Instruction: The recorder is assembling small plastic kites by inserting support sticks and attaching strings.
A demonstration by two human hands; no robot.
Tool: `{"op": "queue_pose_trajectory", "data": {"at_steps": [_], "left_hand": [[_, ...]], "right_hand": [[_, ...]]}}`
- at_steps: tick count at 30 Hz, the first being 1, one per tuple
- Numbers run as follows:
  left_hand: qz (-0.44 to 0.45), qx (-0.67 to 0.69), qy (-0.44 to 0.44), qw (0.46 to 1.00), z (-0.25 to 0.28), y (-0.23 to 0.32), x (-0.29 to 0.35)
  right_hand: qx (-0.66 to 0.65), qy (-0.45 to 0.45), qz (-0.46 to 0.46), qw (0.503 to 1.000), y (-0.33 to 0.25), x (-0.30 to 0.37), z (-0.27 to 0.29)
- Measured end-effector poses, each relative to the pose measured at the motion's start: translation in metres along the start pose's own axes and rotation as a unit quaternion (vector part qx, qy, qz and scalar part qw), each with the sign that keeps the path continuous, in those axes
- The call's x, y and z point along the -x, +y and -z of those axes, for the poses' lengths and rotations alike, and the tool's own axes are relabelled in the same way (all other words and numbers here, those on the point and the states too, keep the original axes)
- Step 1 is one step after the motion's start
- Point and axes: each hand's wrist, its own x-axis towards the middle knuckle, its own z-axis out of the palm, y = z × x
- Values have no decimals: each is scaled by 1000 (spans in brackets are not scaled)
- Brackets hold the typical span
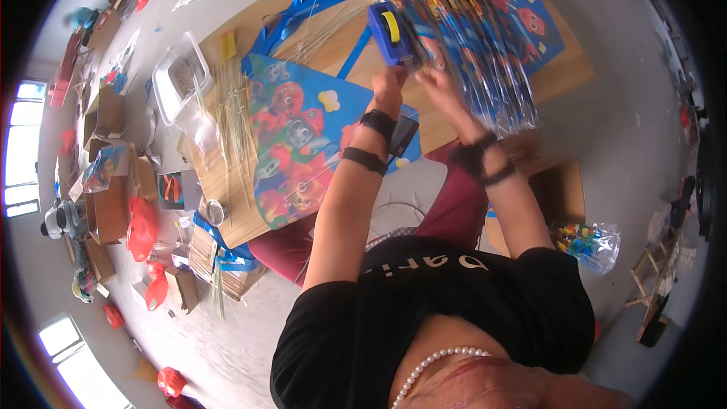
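While hands (388,83) adjoin the tape dispenser (385,47), sticks (232,121) lie left; packets (485,57), right.

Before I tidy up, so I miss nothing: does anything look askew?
Blue ribbon lies in untidy, overlapping strands near the far edge of the table, and thin sticks are strewn loosely rather than bundled.

On our left we see two bright windows (21,151) and, on the grey floor (261,333), open cardboard boxes (107,216) near red plastic bags (141,231). Far off to our right, we make out a wooden frame (648,276) standing near the rim of the view.
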Motion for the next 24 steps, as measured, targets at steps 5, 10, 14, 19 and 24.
{"op": "queue_pose_trajectory", "data": {"at_steps": [5, 10, 14, 19, 24], "left_hand": [[-29, 33, -11, 999, 12, -14, -2], [237, 343, 57, 907, -5, 4, -29], [318, 450, 112, 827, 2, 4, -34], [303, 453, 109, 831, 7, 2, -34], [314, 424, 104, 843, -1, 16, -29]], "right_hand": [[-160, -61, -145, 975, -49, 191, 44], [-161, -107, -183, 964, -50, 319, 77], [-165, -95, -282, 940, -44, 354, 79], [-168, -80, -309, 933, -26, 373, 78], [-95, -87, -291, 948, -15, 382, 82]]}}
